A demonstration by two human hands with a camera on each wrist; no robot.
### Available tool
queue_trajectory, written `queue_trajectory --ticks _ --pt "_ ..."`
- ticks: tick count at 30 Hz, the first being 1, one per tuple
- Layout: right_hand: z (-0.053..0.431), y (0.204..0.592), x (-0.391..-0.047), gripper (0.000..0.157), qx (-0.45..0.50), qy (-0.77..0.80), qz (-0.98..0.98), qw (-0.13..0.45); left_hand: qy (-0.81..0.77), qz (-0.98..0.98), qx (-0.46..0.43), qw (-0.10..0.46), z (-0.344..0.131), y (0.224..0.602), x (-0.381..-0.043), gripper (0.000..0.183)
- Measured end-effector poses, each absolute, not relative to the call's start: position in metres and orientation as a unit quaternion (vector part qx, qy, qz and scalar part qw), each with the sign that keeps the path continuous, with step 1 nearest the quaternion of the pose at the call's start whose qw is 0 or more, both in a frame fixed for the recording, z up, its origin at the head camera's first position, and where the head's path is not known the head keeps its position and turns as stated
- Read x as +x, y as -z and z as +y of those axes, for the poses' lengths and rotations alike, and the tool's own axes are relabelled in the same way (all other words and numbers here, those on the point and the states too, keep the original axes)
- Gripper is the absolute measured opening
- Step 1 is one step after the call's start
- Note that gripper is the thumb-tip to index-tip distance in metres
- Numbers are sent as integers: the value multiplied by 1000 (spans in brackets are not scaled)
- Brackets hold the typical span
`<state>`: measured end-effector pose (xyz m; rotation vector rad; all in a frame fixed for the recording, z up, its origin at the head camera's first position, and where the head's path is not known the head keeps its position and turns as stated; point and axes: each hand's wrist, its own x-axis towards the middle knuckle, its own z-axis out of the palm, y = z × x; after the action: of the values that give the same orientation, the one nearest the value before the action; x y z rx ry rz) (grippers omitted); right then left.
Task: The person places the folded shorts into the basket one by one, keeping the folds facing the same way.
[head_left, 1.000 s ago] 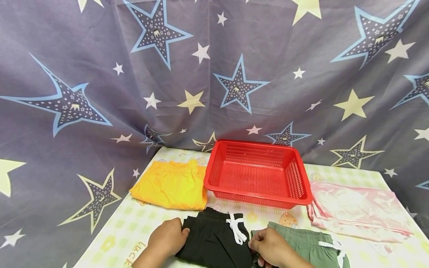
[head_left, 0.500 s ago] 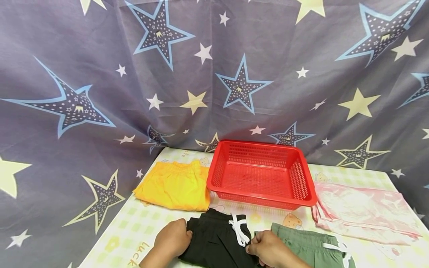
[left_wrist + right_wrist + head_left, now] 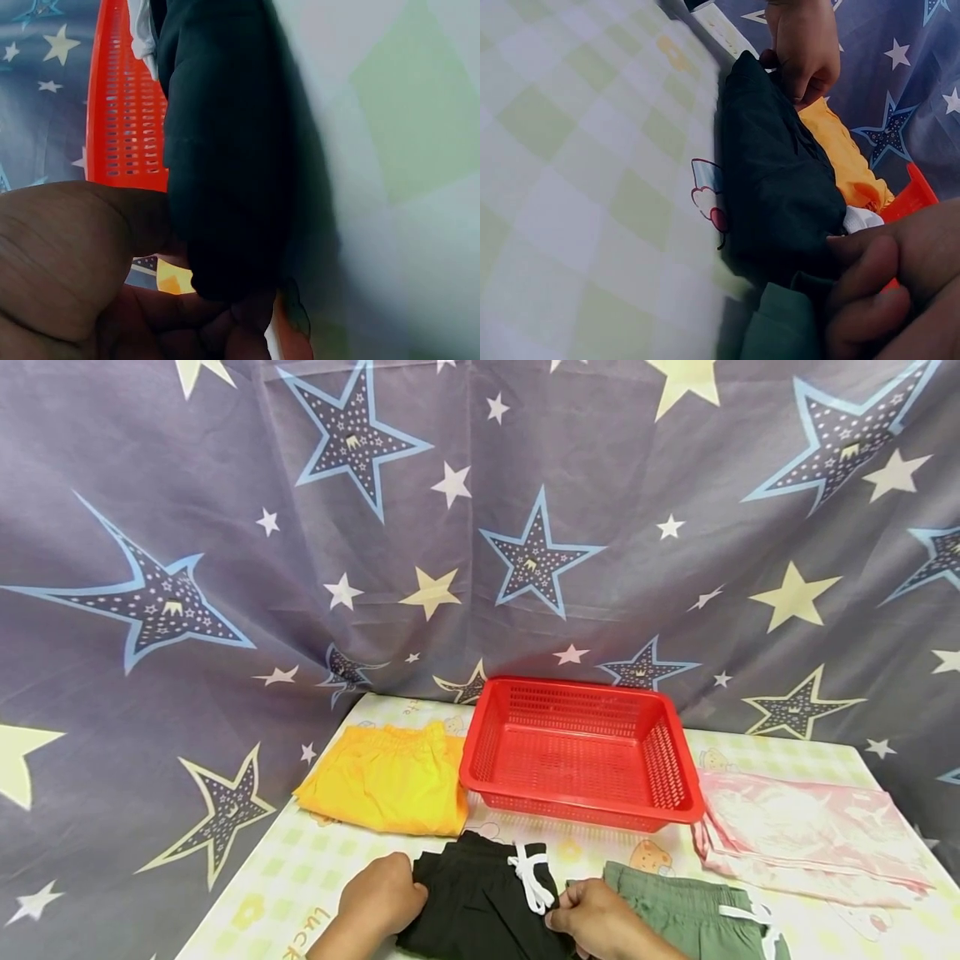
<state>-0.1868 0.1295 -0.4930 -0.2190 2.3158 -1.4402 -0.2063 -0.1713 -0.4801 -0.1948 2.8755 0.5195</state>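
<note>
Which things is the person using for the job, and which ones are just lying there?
Seem part of the job:
- folded black garment, held at its sides by the left grip and right grip
- its white drawstring

Seem to be just lying there, not held:
- green garment
- yellow garment
- pink cloth
- red basket

The head view looks forward and down from above the near side of the table (image 3: 292,852), set well back, with the starry curtain (image 3: 637,452) filling its upper part and the left hand (image 3: 381,893) and right hand (image 3: 603,920) at its bottom edge. The left wrist view sits low and very near its hand, turned sideways with the table on its right, facing past the black shorts (image 3: 483,902) to the red basket (image 3: 577,810). The right wrist view, also close, tips the opposite way and faces along the black shorts toward the left hand
</note>
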Motion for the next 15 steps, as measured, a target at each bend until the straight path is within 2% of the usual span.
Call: queue_trajectory --ticks 9,15 --pt "126 498 -186 23 -65 524 827 194 -199 966 -63 153 -172 483 -207 18" --pt "126 501 -185 24 -58 536 822 186 -216 966 -51 133 -175 482 -209 14"
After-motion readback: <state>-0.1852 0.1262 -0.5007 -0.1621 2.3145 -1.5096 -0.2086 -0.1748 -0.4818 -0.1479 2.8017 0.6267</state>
